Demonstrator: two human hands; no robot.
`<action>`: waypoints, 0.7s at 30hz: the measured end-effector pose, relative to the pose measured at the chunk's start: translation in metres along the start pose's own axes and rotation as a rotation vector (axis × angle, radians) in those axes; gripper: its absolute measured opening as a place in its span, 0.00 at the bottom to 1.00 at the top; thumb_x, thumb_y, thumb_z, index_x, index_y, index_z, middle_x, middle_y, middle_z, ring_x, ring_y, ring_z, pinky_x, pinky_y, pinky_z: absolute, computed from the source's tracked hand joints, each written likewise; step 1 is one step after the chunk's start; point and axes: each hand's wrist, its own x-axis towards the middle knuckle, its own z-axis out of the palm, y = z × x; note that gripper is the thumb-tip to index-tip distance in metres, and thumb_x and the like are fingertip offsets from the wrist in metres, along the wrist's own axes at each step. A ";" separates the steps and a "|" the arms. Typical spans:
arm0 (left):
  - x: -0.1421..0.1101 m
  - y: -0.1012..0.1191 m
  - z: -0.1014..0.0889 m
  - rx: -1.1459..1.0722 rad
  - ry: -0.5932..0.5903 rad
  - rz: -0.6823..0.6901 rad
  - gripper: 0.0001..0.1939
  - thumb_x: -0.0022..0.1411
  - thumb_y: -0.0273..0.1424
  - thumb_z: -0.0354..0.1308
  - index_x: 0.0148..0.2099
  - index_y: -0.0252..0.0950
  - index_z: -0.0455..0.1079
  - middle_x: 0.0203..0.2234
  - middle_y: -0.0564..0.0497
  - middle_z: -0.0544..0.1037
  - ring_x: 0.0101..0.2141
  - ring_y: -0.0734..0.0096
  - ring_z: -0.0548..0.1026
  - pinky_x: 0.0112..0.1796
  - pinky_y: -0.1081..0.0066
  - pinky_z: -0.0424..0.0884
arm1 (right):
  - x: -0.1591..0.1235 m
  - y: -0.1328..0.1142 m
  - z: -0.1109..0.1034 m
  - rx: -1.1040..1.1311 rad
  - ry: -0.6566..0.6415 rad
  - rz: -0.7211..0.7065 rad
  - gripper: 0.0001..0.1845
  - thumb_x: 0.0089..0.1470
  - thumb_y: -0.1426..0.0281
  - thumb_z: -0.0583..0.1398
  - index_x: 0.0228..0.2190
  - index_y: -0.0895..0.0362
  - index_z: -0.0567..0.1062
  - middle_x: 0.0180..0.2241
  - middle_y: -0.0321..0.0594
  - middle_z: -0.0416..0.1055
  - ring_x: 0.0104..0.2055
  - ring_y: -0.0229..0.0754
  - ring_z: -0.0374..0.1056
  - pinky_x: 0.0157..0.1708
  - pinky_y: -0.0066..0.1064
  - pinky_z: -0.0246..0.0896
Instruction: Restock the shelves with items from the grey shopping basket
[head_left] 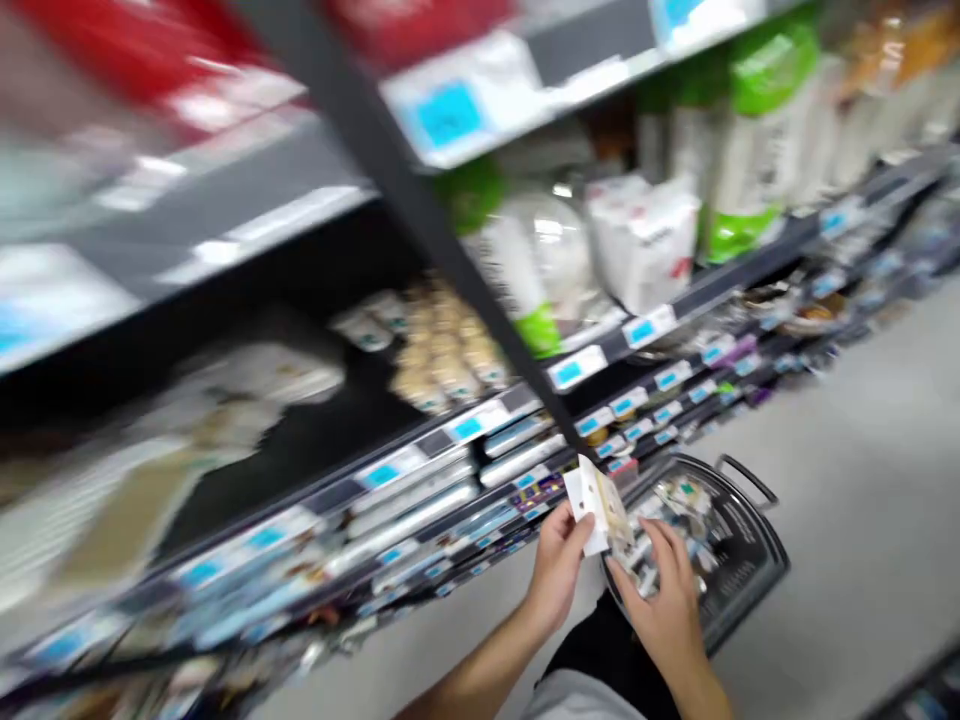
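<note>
A small white-and-tan packet (606, 505), perhaps with a card backing, is pinched between the thumb and fingers of my left hand (561, 560). Its print is too blurred to read. Just to the right of it is my right hand (664, 590), thumb and fingers apart and curved. Whether its fingertips touch the packet's edge I cannot tell. Under both hands stands a dark shopping basket or cart tray (739, 590) with a black handle. Several small packaged goods (686, 495) lie in it, partly covered by my right hand.
Store shelves (420, 455) with blue-and-white price tags run diagonally across the view. They carry green-and-white packs (757, 140), a white bag (645, 235) and a cluster of small tan-topped items (446, 345). A dark upright post (420, 215) divides the shelves. Grey floor (885, 430) lies at right.
</note>
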 end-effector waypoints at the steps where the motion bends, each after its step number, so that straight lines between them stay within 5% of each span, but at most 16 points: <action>1: -0.016 0.013 -0.009 -0.024 0.045 0.033 0.24 0.50 0.45 0.73 0.43 0.35 0.78 0.38 0.45 0.82 0.38 0.62 0.78 0.42 0.67 0.72 | 0.006 -0.015 0.004 0.010 -0.021 -0.086 0.24 0.63 0.60 0.61 0.56 0.56 0.69 0.51 0.53 0.70 0.52 0.53 0.70 0.48 0.44 0.72; 10: -0.114 0.087 -0.093 -0.250 0.394 0.368 0.22 0.49 0.46 0.74 0.41 0.36 0.80 0.37 0.45 0.83 0.37 0.63 0.78 0.40 0.68 0.73 | 0.028 -0.151 0.043 0.134 -0.161 -0.730 0.15 0.65 0.72 0.56 0.52 0.55 0.73 0.46 0.47 0.77 0.45 0.47 0.77 0.41 0.36 0.75; 15: -0.133 0.114 -0.135 -0.278 0.463 0.520 0.22 0.53 0.46 0.72 0.44 0.36 0.79 0.41 0.43 0.82 0.43 0.57 0.78 0.47 0.63 0.74 | 0.037 -0.213 0.076 0.097 -0.135 -0.910 0.16 0.64 0.74 0.55 0.51 0.56 0.74 0.44 0.47 0.79 0.41 0.47 0.79 0.36 0.34 0.75; 21: -0.137 0.159 -0.204 -0.278 0.579 0.688 0.20 0.56 0.45 0.69 0.47 0.38 0.78 0.43 0.45 0.81 0.46 0.57 0.78 0.50 0.63 0.74 | 0.041 -0.298 0.141 0.154 -0.210 -0.997 0.19 0.63 0.76 0.54 0.53 0.56 0.74 0.44 0.45 0.79 0.41 0.44 0.79 0.32 0.29 0.74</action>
